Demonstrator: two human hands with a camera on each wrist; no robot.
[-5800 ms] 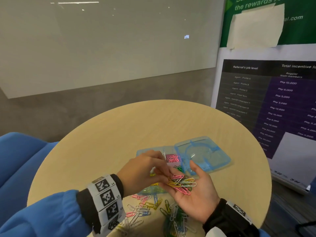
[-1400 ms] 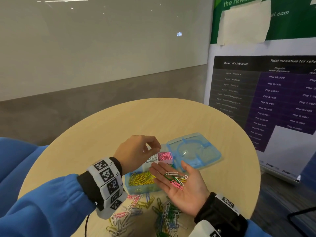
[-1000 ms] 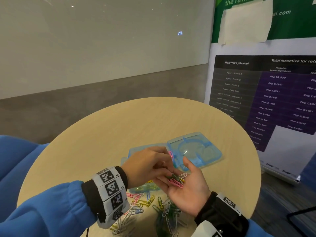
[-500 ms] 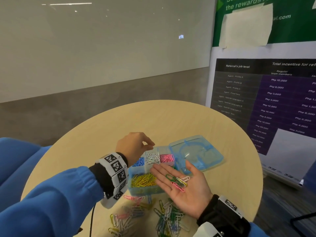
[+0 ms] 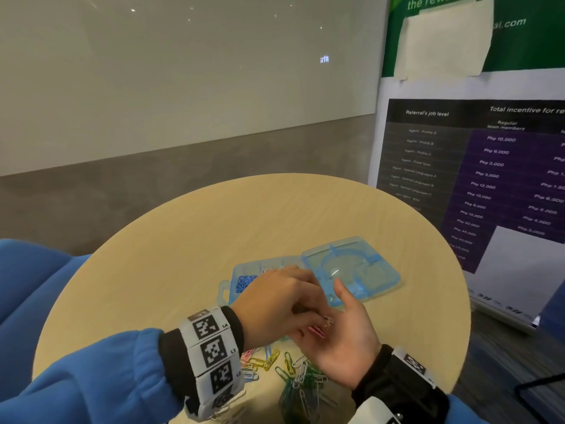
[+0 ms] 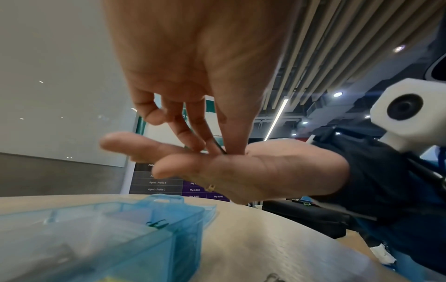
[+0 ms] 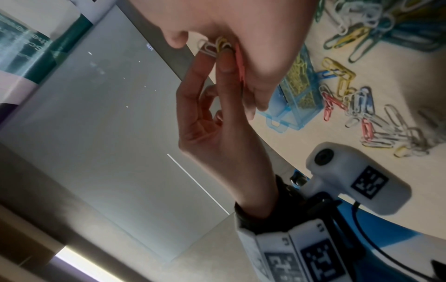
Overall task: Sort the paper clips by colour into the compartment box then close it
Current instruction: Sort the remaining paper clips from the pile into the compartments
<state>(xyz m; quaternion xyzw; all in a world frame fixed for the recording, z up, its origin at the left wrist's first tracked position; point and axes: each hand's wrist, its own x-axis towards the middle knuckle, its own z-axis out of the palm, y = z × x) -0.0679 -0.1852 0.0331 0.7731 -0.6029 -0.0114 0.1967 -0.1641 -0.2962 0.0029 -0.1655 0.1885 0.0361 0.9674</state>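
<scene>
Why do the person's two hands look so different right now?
The right hand lies flat, palm up, like a tray with a few coloured paper clips on it; the left hand is palm down, its fingers bent to pick at those clips. The right hand sits underneath, the left on top. Both hover above the round wooden table and wear black wristbands.

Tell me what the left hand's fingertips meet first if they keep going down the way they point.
The left hand points down into the open right hand; it meets the loose coloured paper clips on that palm first.
</scene>
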